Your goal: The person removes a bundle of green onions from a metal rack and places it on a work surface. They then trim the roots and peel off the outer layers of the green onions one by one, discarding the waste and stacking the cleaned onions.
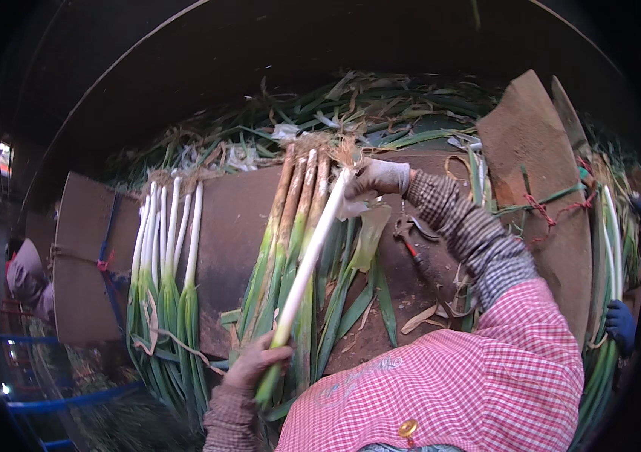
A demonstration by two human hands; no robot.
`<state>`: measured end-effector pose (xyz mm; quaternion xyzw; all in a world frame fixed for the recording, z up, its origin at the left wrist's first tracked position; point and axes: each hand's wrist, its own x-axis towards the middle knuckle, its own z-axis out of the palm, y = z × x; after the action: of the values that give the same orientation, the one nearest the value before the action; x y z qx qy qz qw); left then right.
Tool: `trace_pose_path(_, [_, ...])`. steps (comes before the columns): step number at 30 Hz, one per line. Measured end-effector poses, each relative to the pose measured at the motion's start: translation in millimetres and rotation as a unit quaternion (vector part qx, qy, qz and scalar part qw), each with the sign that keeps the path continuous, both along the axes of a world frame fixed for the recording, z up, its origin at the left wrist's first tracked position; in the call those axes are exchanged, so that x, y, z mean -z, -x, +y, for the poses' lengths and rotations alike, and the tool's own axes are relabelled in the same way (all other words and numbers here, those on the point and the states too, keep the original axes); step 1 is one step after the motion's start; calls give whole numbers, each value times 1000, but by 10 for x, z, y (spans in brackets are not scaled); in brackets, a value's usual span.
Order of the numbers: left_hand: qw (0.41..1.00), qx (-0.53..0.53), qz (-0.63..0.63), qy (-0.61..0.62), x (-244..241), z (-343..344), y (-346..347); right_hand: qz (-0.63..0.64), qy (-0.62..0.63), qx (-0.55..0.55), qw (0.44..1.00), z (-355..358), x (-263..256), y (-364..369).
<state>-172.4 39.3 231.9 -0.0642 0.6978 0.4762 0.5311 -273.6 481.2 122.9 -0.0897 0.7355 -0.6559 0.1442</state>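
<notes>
A peeled long Welsh onion (314, 248) slants across in front of me, its roots at the top. My left hand (258, 361) grips it low, where the white stalk turns green. By the root end is my right hand (378, 177), in a pale glove, its fingers curled on loose outer skin (371, 234) that hangs down beside the stalk; its fingertips are partly hidden. Several unpeeled onions (292, 209) with soil-brown stalks lie just left of it. Farther left rests a row of clean white onions (167, 237), roots pointing away from me.
Trimmed leaves and skins (309, 113) pile up along the far side. A small red-handled tool (411, 246) lies on the brown board (230, 214). Upright panels stand at left (86, 254) and right (541, 147). At far right, another person's blue-gloved hand (620, 325) holds onions; another person (29, 277) is at far left.
</notes>
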Motion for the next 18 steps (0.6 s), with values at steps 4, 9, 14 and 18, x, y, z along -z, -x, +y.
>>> trace_pose_path(4, [1000, -16, 3, 15, -357, -794, 122, 207, -564, 170, 781, 470, -468, 673])
trace_pose_path(9, [986, -88, 120, 72, -574, -1340, 130, 119, -95, 417, 896, 1049, -1388, 1107])
trace_pose_path(14, [977, -21, 201, 71, -809, -1307, 214, 24, -10, 30, 999, -1455, -1198, 600])
trace_pose_path(18, [961, 76, 236, 121, -851, -1679, 445, -132, 328, -62, 933, -1929, -950, 321])
